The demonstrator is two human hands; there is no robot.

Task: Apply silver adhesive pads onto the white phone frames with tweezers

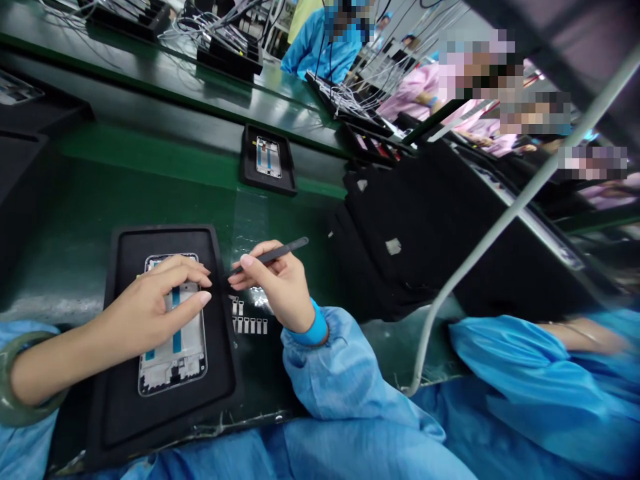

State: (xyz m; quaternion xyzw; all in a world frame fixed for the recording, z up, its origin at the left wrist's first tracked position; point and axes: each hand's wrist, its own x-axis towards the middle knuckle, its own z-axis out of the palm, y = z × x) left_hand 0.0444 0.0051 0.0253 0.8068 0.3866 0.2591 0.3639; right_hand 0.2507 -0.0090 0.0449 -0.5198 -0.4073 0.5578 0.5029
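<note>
A metal phone frame (193,347) with blue strips lies in a black tray (223,373) on the green bench. Over the frame's upper part reaches my left hand (167,290), its fingers stretched and the thumb apart, with nothing seen between them. Part of the frame is hidden beneath it. My right hand (283,287) is closed around black tweezers (285,250), whose tips point left toward the tray's right edge. I cannot make out anything in the tips. Below my right hand, several small silver metal pieces (250,325) lie in rows beside the tray.
Another phone frame (269,159) sits in a smaller black tray (287,180) farther back. Stacked black trays (400,233) stand on the right, with a grey cable (465,260) crossing in front. A co-worker's blue sleeve (515,360) is at right. Cable-filled racks (230,57) line the back.
</note>
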